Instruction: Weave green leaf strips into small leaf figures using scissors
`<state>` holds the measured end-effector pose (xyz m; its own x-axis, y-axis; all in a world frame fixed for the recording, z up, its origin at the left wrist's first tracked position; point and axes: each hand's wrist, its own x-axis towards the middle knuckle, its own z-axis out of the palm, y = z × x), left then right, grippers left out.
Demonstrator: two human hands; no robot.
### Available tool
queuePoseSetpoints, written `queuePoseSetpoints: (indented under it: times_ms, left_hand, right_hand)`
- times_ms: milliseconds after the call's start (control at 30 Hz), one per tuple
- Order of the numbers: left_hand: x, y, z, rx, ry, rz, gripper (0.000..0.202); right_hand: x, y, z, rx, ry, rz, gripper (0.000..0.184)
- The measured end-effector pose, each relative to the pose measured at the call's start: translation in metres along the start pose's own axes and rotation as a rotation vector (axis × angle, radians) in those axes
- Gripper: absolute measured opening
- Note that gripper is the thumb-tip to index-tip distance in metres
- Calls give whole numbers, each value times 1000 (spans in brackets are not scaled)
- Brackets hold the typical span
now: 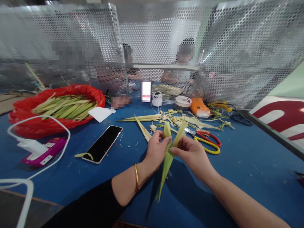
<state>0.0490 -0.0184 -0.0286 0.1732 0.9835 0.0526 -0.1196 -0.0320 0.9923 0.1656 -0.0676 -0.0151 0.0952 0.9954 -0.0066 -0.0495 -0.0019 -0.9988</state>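
Note:
Between my two hands is a pale green leaf strip, its pointed tail hanging down toward me and two upper ends spreading apart in a V. My left hand pinches it at the left upper end. Thumb and fingers of my right hand grip the right upper end. Just beyond my hands lie several cut leaf scraps and long leaf strips. Scissors with one red and one yellow handle loop rest right of my right hand, their blades partly among the scraps.
A red plastic bag full of leaf strips stands at left, near a purple power strip with a white cable. A phone lies flat. Behind are a thread spool, a tape roll, an orange packet and a perforated metal screen.

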Motion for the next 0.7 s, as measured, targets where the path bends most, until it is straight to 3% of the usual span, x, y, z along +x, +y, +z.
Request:
queuePoseSetpoints:
  times_ms: [167, 400, 567, 700]
  left_hand:
    - [3, 4, -4, 187, 50, 154, 8]
    - [4, 0, -4, 168, 53, 129, 6]
    - [6, 0, -6, 227, 110, 155, 6]
    - [6, 0, -6, 194, 101, 140, 5]
  right_hand:
    - [-3, -3, 5, 103, -46, 133, 27]
    - [-6, -2, 6, 42, -33, 54, 24]
    - [-9, -2, 8, 111, -136, 138, 25]
    - [-11, -4, 8, 93, -129, 124, 22]
